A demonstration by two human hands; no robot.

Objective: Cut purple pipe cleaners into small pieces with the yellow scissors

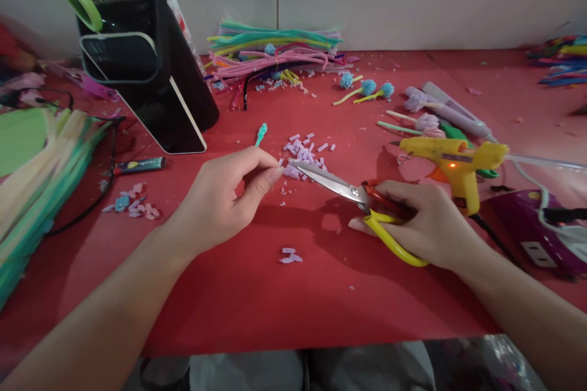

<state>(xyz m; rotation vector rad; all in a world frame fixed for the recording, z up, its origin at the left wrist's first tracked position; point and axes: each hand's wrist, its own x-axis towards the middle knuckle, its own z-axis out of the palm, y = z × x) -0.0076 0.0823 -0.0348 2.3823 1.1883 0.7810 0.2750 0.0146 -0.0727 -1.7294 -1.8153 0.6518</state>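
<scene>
My left hand [232, 192] is closed in a pinch, its fingertips at the left edge of a pile of small cut lilac pieces [302, 156]. What lies between thumb and finger is too small to make out. Just behind that hand a teal stem with a knobbly tip [262, 132] shows, its lower end hidden by the fingers. My right hand [419, 220] grips scissors [332, 182] with red and yellow handles. Their blades are nearly closed and point left, the tips over the lilac pile close to my left fingertips. Several lilac bits [290, 255] lie nearer me.
At right rest a yellow glue gun [452, 159] with its light on and a purple power strip [527, 226]. A black bottle [183, 67] stands at left. Pipe cleaners [275, 49] are heaped at the back, near blue pompom stems [367, 87]. Pink and blue bits [132, 203] lie left.
</scene>
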